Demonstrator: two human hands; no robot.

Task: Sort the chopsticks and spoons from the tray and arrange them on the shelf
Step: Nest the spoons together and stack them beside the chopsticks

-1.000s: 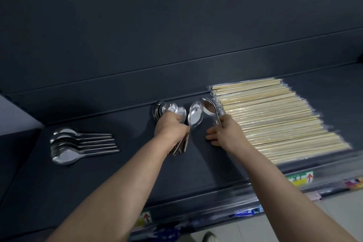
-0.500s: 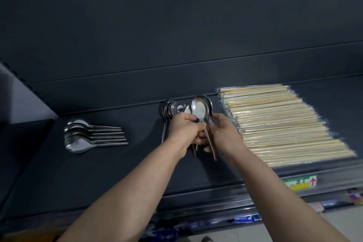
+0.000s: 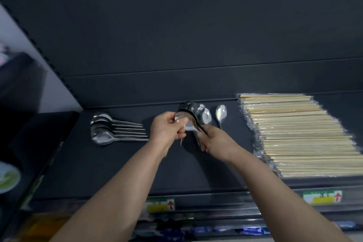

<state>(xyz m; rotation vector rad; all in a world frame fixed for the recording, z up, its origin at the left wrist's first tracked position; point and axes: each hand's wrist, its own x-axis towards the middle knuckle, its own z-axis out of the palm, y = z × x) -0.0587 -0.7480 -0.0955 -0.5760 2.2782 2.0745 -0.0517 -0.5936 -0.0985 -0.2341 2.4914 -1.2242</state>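
Dark grey panel [image 3: 176,25] across the back, cut by two level seams. Strip of white wall [image 3: 29,49] at far left. Blurred dark box [image 3: 17,84] in front of that wall. At the lower left edge, round white-and-green container [image 3: 7,180], partly cropped. Along the glossy front rail [image 3: 235,200], two labels, well apart: left label [image 3: 160,205] and right label [image 3: 322,197], each green on top, yellow below, with a red up-arrow at its right end; print too small to read. Below the rail, blurred goods: orange pack [image 3: 45,228] at left, blue packs [image 3: 253,230] toward the right.
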